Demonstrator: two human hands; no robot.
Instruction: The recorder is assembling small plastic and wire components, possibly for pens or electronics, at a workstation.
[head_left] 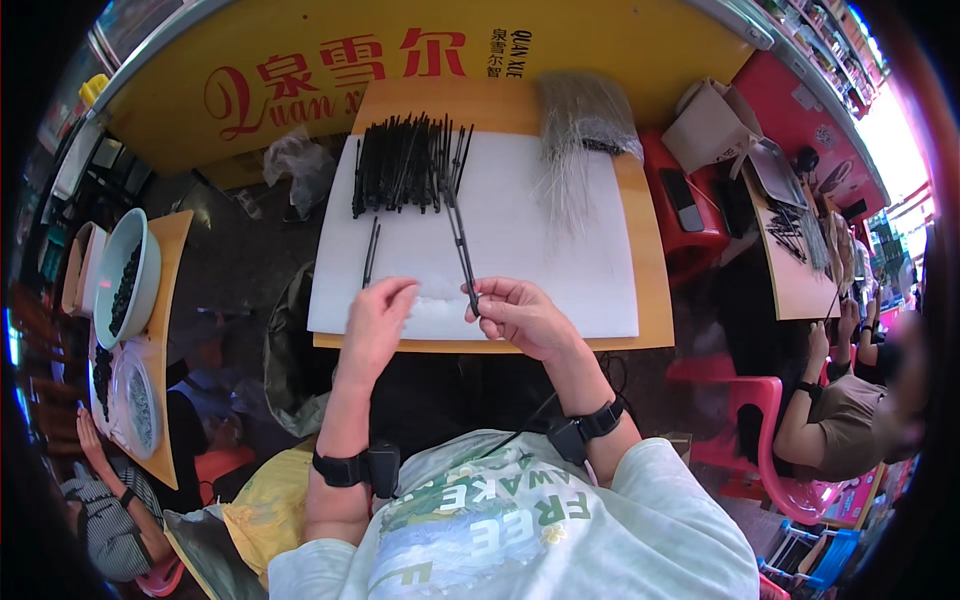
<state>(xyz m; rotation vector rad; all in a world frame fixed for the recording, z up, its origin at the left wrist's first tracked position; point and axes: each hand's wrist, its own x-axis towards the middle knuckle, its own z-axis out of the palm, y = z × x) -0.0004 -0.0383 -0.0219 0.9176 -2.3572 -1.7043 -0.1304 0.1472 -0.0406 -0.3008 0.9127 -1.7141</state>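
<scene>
My right hand [518,316] pinches the lower end of a thin black rod [461,243], which has lighter bands along it. The rod slants up and away toward a row of similar black rods [405,165] laid side by side on a white foam sheet [520,250]. My left hand [379,325] is over the sheet's near edge, its fingers curled in. Another short black rod [372,250] reaches up to the back of those fingers; whether they grip it is hidden. At the far right of the sheet lies a clear plastic bag of fine pale strands [582,125].
The sheet lies on a wooden board [652,290], with a yellow panel [200,95] behind it. To the right stand a red stool [690,225] with a phone, and an open carton [710,125]. Side tables hold a pale basin [148,265] and more rods. Other people sit at both sides.
</scene>
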